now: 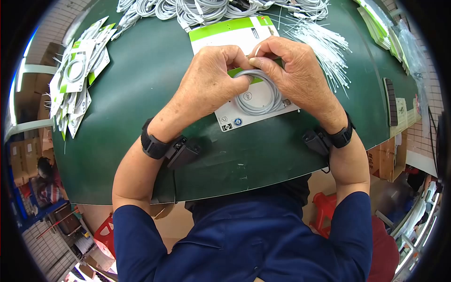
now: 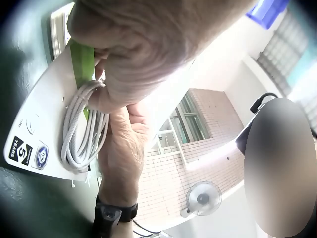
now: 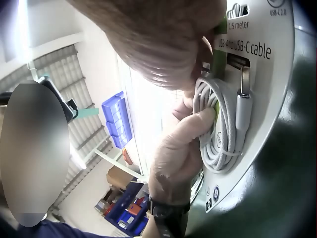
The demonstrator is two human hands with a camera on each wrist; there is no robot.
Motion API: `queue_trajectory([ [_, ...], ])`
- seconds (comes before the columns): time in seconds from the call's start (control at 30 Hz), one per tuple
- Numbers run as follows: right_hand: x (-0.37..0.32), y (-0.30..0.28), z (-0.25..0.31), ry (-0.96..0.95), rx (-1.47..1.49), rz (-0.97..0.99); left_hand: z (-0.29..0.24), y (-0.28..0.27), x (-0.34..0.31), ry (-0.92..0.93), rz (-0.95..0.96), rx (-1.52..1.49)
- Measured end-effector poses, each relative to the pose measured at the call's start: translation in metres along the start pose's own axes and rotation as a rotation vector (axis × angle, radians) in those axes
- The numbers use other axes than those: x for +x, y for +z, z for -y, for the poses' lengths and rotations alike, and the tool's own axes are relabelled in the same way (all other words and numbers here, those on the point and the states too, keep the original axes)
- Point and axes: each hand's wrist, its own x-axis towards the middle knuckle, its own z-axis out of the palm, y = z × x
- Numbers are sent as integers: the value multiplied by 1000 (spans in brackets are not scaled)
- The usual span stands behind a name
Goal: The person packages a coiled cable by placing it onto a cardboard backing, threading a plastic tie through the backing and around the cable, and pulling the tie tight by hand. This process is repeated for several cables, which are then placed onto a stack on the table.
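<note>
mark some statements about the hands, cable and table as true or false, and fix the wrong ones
1. The left hand and the right hand are both at the coiled cable on the white and green card. True.
2. The card's print says "3 meter". False: it says "1.5 meter".
3. Only bare surface shows beyond the right hand. False: thin white ties lie there.
4. A pile of carded cables lies toward the left side of the table. True.
5. The table's top is red. False: it is dark green.
6. Each of the person's wrists bears a dark strap. True.
</note>
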Motion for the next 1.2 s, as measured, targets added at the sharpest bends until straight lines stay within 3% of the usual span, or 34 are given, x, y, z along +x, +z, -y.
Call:
queue_trajectory([
  [0.57, -3, 6, -2, -190, -314, -104, 6, 5, 1, -19, 69, -186],
  [0.97, -3, 6, -1, -205, -345, -120, 5, 11, -2, 46, -3, -174],
  [1.2, -4, 6, -2, -197, -353, -118, 1, 6, -2, -4, 71, -134],
])
